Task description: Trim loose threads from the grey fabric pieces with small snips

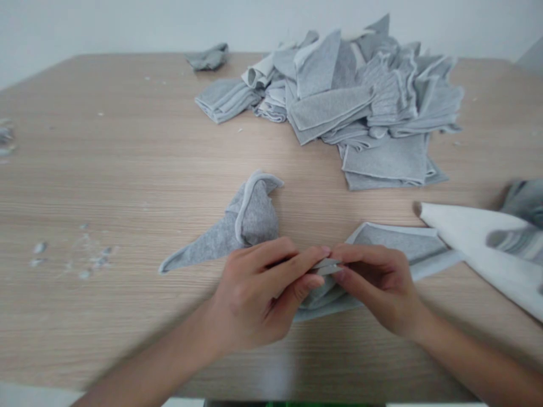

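- Head view, centre: I see the left hand and right hand meeting over the cloth, which lies near the front edge of the table.
- Fingers: each thumb and forefinger closes in a pinch on thin grey layers, which look to me like the cloth's edge. The remaining fingers are curled; I cannot tell whether they grip anything.
- Grip: I judge that pinching side by side keeps the layers aligned and raised, where their edges can be seen.
- Left of centre: a grey piece rests crumpled just beyond the left hand, its narrow end pointing left.
- Right: a white piece with a dark tip meets the cloth's far end; I cannot tell which overlies the other.
- Back: a loose pile of folded grey pieces stands beyond both hands, probably to leave working room in front; a small scrap lies apart, to its left.
- Far left: pale flecks lie scattered, well apart from the hands.
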`<state>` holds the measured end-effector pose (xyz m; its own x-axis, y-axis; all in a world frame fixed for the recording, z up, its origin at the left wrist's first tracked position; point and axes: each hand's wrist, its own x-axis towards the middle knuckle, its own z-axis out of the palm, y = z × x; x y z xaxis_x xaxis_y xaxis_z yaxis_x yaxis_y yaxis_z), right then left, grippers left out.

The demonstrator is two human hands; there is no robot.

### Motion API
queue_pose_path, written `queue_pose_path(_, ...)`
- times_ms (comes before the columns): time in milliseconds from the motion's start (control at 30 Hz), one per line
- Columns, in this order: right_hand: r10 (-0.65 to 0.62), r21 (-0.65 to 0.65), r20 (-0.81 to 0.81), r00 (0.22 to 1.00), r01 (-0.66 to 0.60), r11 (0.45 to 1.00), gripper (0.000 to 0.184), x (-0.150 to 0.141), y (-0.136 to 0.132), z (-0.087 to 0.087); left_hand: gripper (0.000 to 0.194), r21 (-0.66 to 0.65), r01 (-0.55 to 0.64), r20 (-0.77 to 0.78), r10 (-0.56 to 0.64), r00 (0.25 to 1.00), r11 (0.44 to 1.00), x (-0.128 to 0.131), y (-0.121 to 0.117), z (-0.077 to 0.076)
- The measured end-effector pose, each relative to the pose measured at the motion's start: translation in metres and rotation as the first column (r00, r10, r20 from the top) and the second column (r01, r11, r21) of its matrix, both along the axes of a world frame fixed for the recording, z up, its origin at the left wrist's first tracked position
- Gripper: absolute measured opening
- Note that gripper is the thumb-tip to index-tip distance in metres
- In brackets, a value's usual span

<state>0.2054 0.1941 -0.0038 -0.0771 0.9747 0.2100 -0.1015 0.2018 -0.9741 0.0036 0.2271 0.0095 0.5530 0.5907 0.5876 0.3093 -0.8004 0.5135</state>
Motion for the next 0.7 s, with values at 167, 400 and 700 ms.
queue_pose_path(167, -0.001, 0.014, 0.029, 1.000, 0.000, 1.000, 0.026, 0.001, 0.000, 0.001, 0.033, -0.008, 0.005, 0.016, -0.005, 1.000, 1.000, 0.000, 0.000, -0.001)
queue_pose_path(400, -0.029, -0.034, 0.048, 0.998, 0.030, 0.999, 0.009, -0.003, -0.003, 0.005, 0.031, -0.018, 0.003, 0.043, -0.002, 0.999, 1.000, 0.000, -0.001, 0.000)
queue_pose_path(700, 0.021, -0.096, 0.120, 0.993, -0.009, 0.995, 0.011, -0.025, -0.017, 0.035, 0.029, -0.044, -0.056, 0.095, 0.060, 0.994, 0.997, -0.021, -0.022, 0.019)
